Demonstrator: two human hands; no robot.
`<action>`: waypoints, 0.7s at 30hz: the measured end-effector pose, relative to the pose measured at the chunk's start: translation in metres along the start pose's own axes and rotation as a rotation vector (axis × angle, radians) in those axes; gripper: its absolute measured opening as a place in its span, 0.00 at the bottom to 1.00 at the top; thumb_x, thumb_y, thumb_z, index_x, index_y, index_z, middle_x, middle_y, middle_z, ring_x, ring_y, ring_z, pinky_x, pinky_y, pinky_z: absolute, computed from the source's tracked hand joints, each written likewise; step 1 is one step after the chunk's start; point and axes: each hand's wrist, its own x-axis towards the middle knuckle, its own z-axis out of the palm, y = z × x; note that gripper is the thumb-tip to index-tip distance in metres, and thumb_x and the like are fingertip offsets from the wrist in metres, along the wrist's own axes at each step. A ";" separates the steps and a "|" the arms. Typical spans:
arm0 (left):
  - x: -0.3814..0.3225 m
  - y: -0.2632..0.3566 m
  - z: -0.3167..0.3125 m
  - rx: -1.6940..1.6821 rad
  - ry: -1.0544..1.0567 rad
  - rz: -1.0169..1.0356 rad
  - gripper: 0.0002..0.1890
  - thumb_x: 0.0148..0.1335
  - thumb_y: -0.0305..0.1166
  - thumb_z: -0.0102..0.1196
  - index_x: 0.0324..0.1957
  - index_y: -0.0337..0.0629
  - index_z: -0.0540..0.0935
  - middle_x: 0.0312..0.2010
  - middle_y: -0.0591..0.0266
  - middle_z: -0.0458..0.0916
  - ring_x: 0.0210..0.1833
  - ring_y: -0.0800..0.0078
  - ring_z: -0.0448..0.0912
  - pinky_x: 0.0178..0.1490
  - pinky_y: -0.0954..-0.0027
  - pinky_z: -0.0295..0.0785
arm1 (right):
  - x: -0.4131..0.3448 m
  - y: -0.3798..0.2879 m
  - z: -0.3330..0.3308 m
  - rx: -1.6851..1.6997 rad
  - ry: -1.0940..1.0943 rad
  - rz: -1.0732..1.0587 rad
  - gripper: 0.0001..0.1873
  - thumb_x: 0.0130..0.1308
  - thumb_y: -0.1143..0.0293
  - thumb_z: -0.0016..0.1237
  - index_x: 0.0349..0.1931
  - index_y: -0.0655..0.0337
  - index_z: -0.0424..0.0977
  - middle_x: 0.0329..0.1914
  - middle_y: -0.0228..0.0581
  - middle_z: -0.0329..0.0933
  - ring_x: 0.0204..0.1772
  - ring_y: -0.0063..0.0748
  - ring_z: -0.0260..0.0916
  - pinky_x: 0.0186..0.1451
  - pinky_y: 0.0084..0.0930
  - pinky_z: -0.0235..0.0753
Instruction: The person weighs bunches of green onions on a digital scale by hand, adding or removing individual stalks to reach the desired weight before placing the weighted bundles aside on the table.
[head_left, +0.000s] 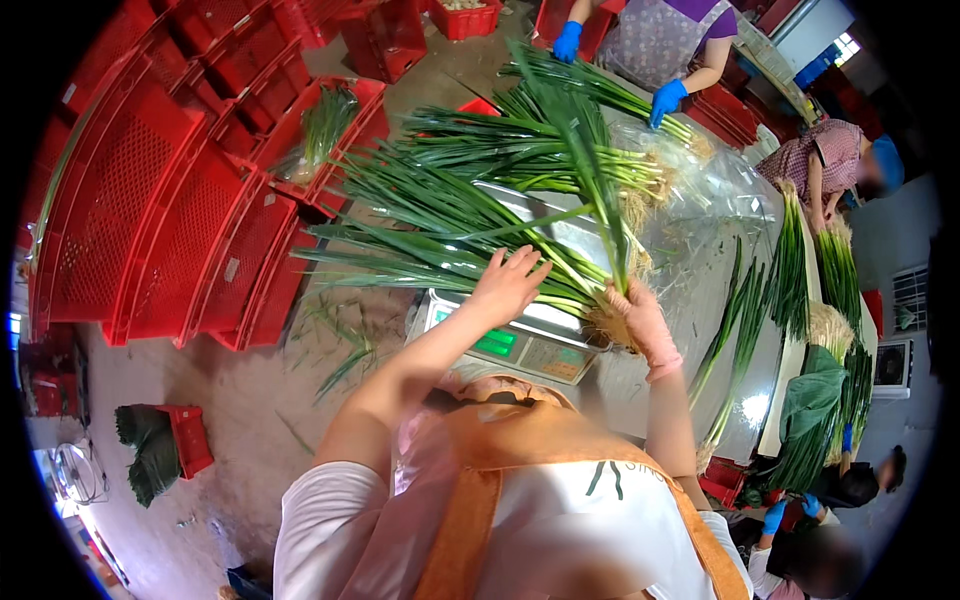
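Note:
My bare left hand (511, 285) lies with spread fingers on a bundle of long green leafy stalks (450, 217), which rests on the steel pan (585, 238) of a digital scale (517, 349). In a pink glove, my right hand (639, 319) grips stalks near their white root ends, beside the roots (611, 322). One long leafy stalk (585, 157) stands up from that hand across the bundle. Behind it, more stalks with roots (517, 146) lie on the table (675, 277). Clear plastic bags (712, 184) lie to the back right.
Red plastic crates (165, 202) are stacked at the left; one (360, 142) holds bagged greens. Across the table, a co-worker's blue-gloved hands (667, 101) touch stalks. Other people stand at the right, near bundles on a ledge (791, 262). Cut leaves litter the floor.

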 end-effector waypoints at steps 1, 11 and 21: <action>0.004 0.000 0.011 0.037 0.004 0.003 0.27 0.60 0.38 0.52 0.62 0.47 0.67 0.63 0.55 0.64 0.68 0.59 0.58 0.66 0.47 0.54 | -0.003 0.006 -0.001 -0.056 -0.122 -0.006 0.11 0.68 0.68 0.49 0.46 0.64 0.71 0.35 0.30 0.75 0.39 0.21 0.69 0.43 0.19 0.71; 0.004 -0.001 0.013 0.009 -0.178 -0.005 0.26 0.62 0.40 0.49 0.63 0.51 0.65 0.63 0.56 0.64 0.68 0.60 0.59 0.67 0.43 0.49 | -0.041 -0.018 0.032 -0.553 -0.095 0.107 0.22 0.55 0.63 0.59 0.47 0.66 0.73 0.29 0.32 0.78 0.32 0.26 0.73 0.35 0.27 0.72; -0.043 -0.055 -0.033 -0.071 0.213 -0.182 0.25 0.57 0.39 0.54 0.58 0.47 0.72 0.61 0.58 0.68 0.67 0.62 0.61 0.67 0.46 0.48 | -0.060 0.010 -0.104 0.336 0.466 0.414 0.11 0.63 0.66 0.52 0.43 0.61 0.76 0.30 0.22 0.71 0.31 0.12 0.60 0.33 0.12 0.57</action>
